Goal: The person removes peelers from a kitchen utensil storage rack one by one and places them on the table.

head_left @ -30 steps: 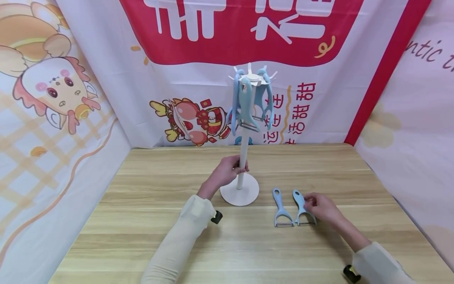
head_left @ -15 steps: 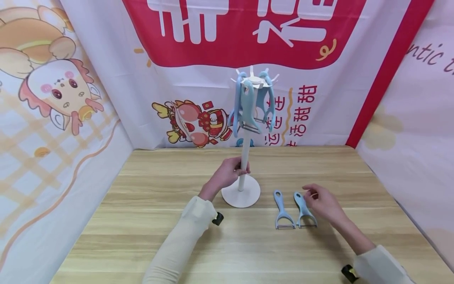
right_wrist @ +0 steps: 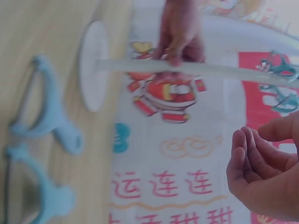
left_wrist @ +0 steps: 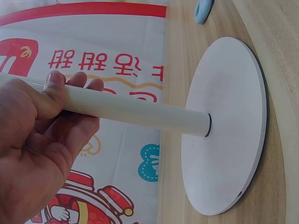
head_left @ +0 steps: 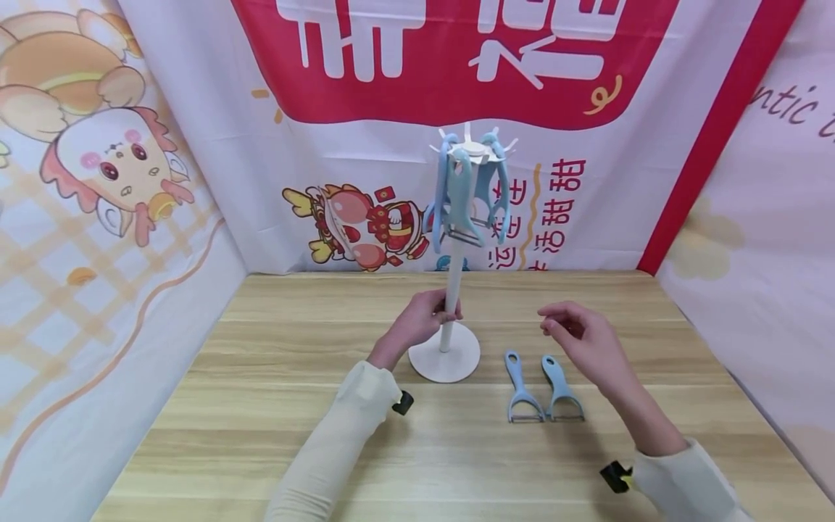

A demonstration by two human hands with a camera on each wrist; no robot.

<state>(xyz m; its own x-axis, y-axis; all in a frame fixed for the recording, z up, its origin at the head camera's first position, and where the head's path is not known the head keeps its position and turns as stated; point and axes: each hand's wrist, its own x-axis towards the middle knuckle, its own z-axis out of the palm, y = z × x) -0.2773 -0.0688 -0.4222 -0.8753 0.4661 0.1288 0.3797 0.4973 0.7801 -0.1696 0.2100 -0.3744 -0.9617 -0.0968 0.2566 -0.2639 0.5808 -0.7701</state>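
Observation:
My left hand (head_left: 420, 319) grips the white pole (left_wrist: 140, 114) of a stand, fingers and thumb wrapped around it above the round base (head_left: 462, 367). Several light blue Y-shaped peelers (head_left: 460, 196) hang by their handle holes from hooks at the stand's top. Two more, a left peeler (head_left: 516, 373) and a right peeler (head_left: 555, 374), lie side by side on the table with blades toward me. Raised above and beyond the right peeler, my right hand (head_left: 587, 346) holds nothing, its fingers loosely bent; the right wrist view shows the bare fingertips (right_wrist: 239, 137).
The wooden table (head_left: 313, 435) reaches back to a printed cloth (head_left: 378, 145) just behind the stand. Similar cloths hang on the left and right sides. Small white hooks (head_left: 468, 132) stick out around the stand's top.
My right hand has let go of the right peeler and lifted away, up and slightly to the left. The left hand keeps its grip on the pole.

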